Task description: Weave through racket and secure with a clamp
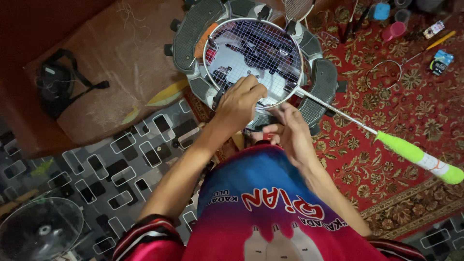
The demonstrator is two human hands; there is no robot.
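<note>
- The badminton racket [251,63] lay flat in the round grey stringing machine [193,34], its head clamped by the supports around the rim so the frame stayed put, its green grip [415,154] jutting out to my right over the red patterned carpet [386,111]
- My left hand [239,104] rested curled on the near edge of the frame, fingers closed together as if pinching a string; what it gripped I could not tell
- My right hand [290,133] hovered just beside it, fingers loosely parted, nothing plainly held
- Room was tight near the machine's arms; a second racket [386,72] and small tools lay well apart on the right, a black bag [58,87] off to the left
</note>
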